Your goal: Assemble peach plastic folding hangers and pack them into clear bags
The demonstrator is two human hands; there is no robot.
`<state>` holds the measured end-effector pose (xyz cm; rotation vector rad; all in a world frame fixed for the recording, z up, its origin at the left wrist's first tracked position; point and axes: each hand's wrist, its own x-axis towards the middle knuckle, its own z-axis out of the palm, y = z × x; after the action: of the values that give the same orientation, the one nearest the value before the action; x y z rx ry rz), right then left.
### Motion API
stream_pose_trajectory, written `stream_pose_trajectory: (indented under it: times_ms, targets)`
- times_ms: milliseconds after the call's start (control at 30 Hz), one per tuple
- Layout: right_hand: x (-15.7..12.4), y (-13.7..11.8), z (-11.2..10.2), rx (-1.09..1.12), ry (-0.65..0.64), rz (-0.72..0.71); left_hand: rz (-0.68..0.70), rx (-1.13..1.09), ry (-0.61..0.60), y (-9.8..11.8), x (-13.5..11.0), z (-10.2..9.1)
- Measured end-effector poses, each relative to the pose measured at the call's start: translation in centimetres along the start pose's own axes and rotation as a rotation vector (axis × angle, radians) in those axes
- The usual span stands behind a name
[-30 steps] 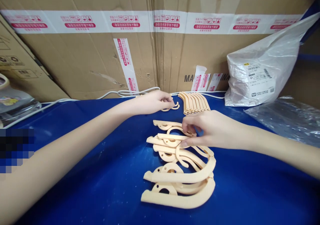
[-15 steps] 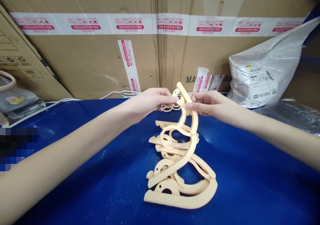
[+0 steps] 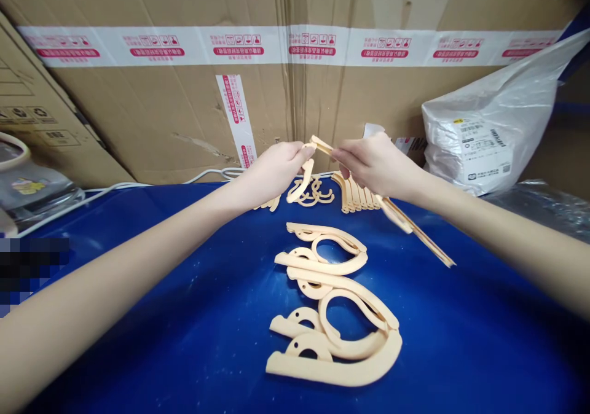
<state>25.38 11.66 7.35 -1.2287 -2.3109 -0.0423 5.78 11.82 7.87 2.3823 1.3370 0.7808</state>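
Both hands are raised above the blue table [image 3: 138, 291] and meet over its far middle. My right hand [image 3: 375, 165] is closed on a cream plastic hanger arm [image 3: 415, 230] whose long end slants down to the right under my wrist. My left hand [image 3: 276, 171] pinches a small cream hook piece [image 3: 300, 183] against the top end of that arm. Below them lies a loose pile of cream hanger parts [image 3: 334, 306]. A neat row of hanger arms [image 3: 357, 196] and small hooks [image 3: 318, 194] lie behind, partly hidden by my hands.
Large taped cardboard boxes [image 3: 184, 94] wall off the back. A white plastic bag with a label [image 3: 483, 137] and clear plastic wrap [image 3: 544, 208] sit at the right. A white cable [image 3: 138, 183] runs along the table's back edge; a clear container [image 3: 27, 187] stands far left.
My right hand picked a hanger arm off the pile and lifted it up and back. My left hand took a small hook and brought it to the arm's top end.
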Motion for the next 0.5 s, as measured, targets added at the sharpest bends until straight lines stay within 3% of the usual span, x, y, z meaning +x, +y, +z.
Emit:
stream_pose_trajectory:
  times_ms: [100,200,367,500]
  targets:
    - [0.2,1.0,0.4,0.434,-0.135,0.137,-0.041,0.067,0.026,-0.9,-0.2,-0.3]
    - [0.5,2.8,0.4,0.828,-0.148,0.308,-0.144,0.077,0.04,-2.7,-0.1,-1.6]
    - [0.7,5.0,-0.3,0.89,-0.064,0.358,-0.433,0.019,-0.197,-7.8,0.5,-4.8]
    - [0.6,4.9,-0.7,0.867,0.013,0.332,-0.546,0.034,-0.316,-11.4,0.4,-6.7]
